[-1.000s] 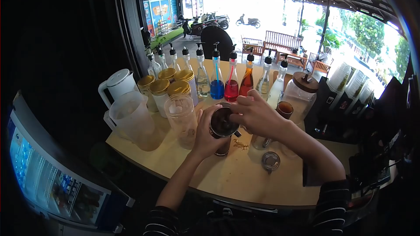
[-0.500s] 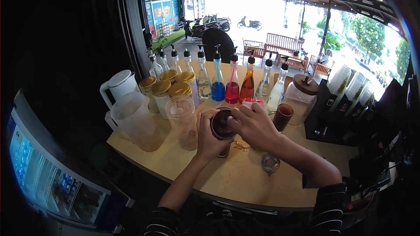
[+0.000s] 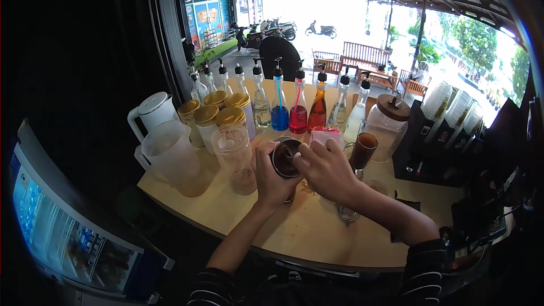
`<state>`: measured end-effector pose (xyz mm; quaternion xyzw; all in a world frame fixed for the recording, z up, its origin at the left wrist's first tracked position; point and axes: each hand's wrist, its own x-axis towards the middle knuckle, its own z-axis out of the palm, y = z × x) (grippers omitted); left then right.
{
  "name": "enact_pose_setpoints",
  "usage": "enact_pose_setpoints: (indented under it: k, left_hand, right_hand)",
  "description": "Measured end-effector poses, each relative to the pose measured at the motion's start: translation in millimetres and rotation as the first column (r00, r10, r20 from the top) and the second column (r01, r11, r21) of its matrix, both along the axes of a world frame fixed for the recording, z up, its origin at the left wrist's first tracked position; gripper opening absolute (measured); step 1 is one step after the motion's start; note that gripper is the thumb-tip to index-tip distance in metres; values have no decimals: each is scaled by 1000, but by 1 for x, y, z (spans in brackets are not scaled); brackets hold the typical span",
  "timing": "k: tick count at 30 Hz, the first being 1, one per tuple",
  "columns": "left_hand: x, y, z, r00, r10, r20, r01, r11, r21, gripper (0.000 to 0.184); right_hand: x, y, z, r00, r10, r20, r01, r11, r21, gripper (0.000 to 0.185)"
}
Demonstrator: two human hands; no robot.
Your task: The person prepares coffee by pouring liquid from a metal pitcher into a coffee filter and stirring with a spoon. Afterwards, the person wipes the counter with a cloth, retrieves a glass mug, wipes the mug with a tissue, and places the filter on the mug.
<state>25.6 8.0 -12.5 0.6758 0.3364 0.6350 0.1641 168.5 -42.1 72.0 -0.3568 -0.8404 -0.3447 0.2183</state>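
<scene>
My left hand (image 3: pixel 271 178) is wrapped round a metal-rimmed cup (image 3: pixel 277 165) with dark brown contents (image 3: pixel 285 156), its mouth facing me. The fingers of my right hand (image 3: pixel 324 167) are pinched together at the mouth, partly inside it. What they hold is mostly hidden; only a pale glint shows by the fingertips. Below my left hand, a brown glassy base (image 3: pixel 290 197) peeks out; I cannot tell if it belongs to the cup. Right of my hands stands a glass mug of dark brown drink (image 3: pixel 365 146). A small round metal piece, perhaps a strainer (image 3: pixel 347 214), lies below my right forearm.
Pump bottles of coloured syrup (image 3: pixel 298 118) line the far edge. Gold-lidded jars (image 3: pixel 230 117), a clear plastic jar (image 3: pixel 233 156) and a frosted pitcher (image 3: pixel 170 158) stand left. A wooden-lidded jar (image 3: pixel 387 127) and a black cup holder (image 3: pixel 428 153) stand right.
My right hand has shifted slightly over the cup's mouth, with its fingers still pinched. The view has moved a little, and my forearm now covers more of the round metal piece.
</scene>
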Motion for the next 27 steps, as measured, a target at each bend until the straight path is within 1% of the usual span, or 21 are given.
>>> enact_pose_setpoints:
  k: [2,3,6,8,12,14,18,20,21,23,27]
  left_hand:
    - [3,2,-2,996,84,-43,-83,996,11,73]
    - [3,2,-1,996,81,-43,-81,997,13,73]
    - [1,0,-3,999,47,-24,-46,998,40,75]
    - [1,1,-3,1000,13,15,-13,1000,14,76]
    - [1,0,-4,1000,-20,13,19,1000,19,76]
    - [2,1,-4,994,-73,83,74,997,-11,75]
    - [2,3,-9,989,-104,107,106,994,-17,78]
    - [-1,1,-7,993,-105,52,105,994,-7,80]
    - [-3,1,-5,993,-102,52,102,995,-6,80]
    - [-6,0,-2,996,-87,-21,87,996,-33,81]
    - [-6,0,0,997,-69,-23,69,998,6,80]
  right_hand:
    - [-3,-2,-4,999,24,28,-22,998,-64,16]
    - [-2,-2,-3,999,22,29,-20,998,-61,16]
    - [2,-1,-3,1000,-10,-18,10,1000,-26,14]
    - [5,1,-3,997,47,-60,-54,993,-109,15]
    - [6,2,-4,998,11,-54,-15,997,-72,17]
    - [7,4,-1,993,31,-118,-42,995,-95,19]
    - [9,6,-1,990,58,-128,-69,995,-78,21]
    - [11,13,0,984,36,-173,-57,992,-115,22]
    - [10,12,0,984,39,-173,-60,992,-114,22]
    - [9,8,2,990,64,-123,-80,988,-131,22]
    - [8,12,1,985,42,-168,-63,990,-123,21]
